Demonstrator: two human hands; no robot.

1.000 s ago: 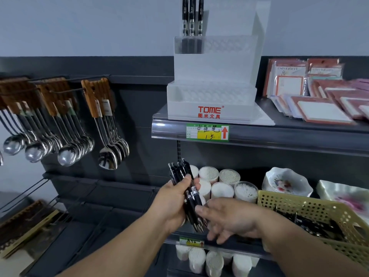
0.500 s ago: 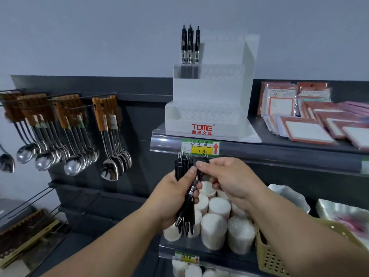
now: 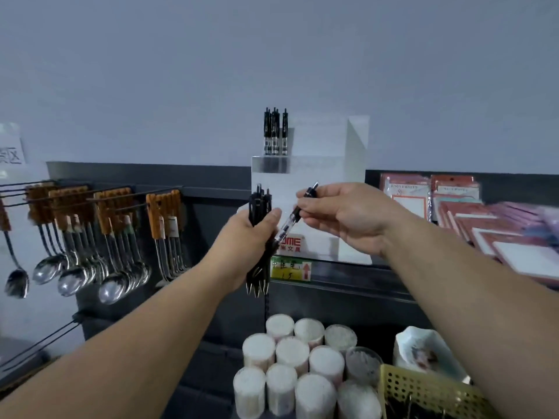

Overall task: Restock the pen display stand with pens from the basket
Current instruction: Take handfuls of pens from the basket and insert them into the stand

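Dim, flat, bluish light with soft shadows. Glare on the spoons (image 3: 72, 279) at left. Notebooks (image 3: 514, 225) at right smeared by motion blur; edges bow.

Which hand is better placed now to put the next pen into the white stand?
The right hand: it pinches a single pen in front of the stand. The left hand is full with the pen bundle.
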